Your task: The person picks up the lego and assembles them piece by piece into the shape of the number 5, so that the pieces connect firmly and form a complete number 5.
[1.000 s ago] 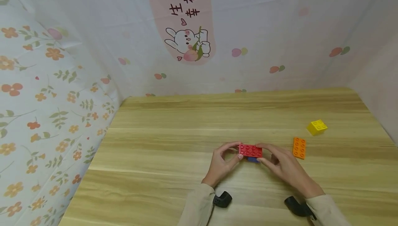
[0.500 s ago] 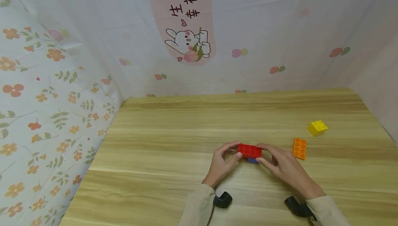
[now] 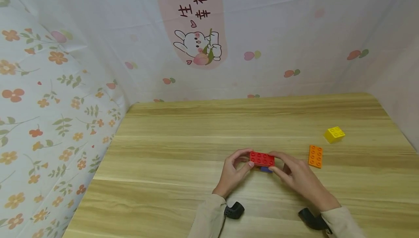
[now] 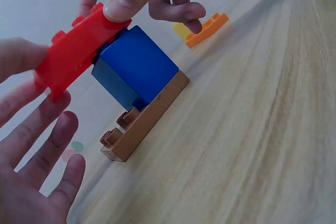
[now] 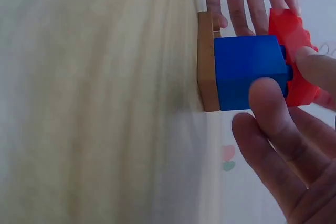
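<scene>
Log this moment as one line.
left hand: pinches red brick; right hand: pinches its other end; blue brick: stands on brown brick, top studs visible under red brick; orange brick, yellow brick: on table

Two beige fabric-sleeved forearms (image 3: 207, 216) reach forward, angled inward. The bare left hand (image 3: 233, 172) and bare right hand (image 3: 301, 178) face each other, each pinching between thumb and forefinger. The left hand's other fingers (image 4: 55, 142) spread apart.
</scene>
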{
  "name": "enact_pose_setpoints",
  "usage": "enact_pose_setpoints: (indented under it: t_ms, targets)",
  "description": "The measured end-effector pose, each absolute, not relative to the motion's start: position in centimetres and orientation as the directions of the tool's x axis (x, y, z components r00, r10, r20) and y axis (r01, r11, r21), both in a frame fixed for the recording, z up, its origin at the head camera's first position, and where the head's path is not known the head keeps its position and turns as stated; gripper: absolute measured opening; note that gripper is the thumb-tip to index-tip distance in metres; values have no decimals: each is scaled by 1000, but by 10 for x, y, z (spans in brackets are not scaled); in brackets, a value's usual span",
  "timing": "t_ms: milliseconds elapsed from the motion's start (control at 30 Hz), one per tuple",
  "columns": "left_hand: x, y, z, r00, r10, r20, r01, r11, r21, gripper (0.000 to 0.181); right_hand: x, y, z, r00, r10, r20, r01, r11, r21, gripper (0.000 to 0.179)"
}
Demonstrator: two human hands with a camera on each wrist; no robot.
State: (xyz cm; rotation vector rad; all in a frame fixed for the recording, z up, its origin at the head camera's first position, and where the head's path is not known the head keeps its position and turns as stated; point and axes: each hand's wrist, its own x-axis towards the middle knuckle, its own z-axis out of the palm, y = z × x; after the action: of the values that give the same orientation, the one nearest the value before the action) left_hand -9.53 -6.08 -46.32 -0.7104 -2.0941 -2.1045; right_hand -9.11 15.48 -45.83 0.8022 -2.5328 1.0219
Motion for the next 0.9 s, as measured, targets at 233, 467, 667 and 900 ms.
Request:
enact_pose_setpoints:
  t_ms: [233, 467, 667, 900]
  targets:
    - [-94, -60, -461, -884, 257, 391, 401, -12, 916, 31, -90, 157, -463, -846, -382, 371, -524, 475, -707, 39]
    - [-94, -63, -460, -890, 273, 365, 381, 5, 925, 30, -90, 157, -464, -859, -390, 333, -499, 484, -719, 37]
    - [-94, -64, -459, -898, 283, 337, 356, 17, 934, 30, -91, 157, -464, -864, -381, 329, -492, 499, -714, 36]
    - [-94, -64, -458, -902, 280, 329, 346, 15, 938, 30, -92, 158, -465, -860, -372, 350, -505, 511, -696, 35]
